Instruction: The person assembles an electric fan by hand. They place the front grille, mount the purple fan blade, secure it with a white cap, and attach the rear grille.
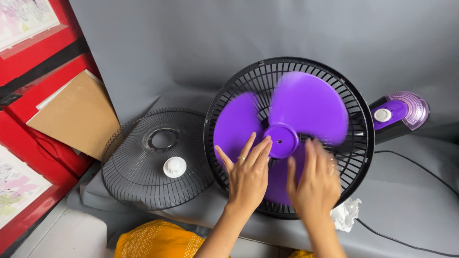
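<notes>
From the head view, the purple fan blade is seen lying in the black rear guard, blurred; the left hand and right hand rest open-palmed upon it, nothing grasped; fingers could be struck or caught in the guard.

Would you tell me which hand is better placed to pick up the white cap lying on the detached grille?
Probably the left hand: it rests on the purple blade nearer the white cap on the detached grille; the right hand lies farther away.

Soft even daylight, motion-blurred purple blades
</notes>
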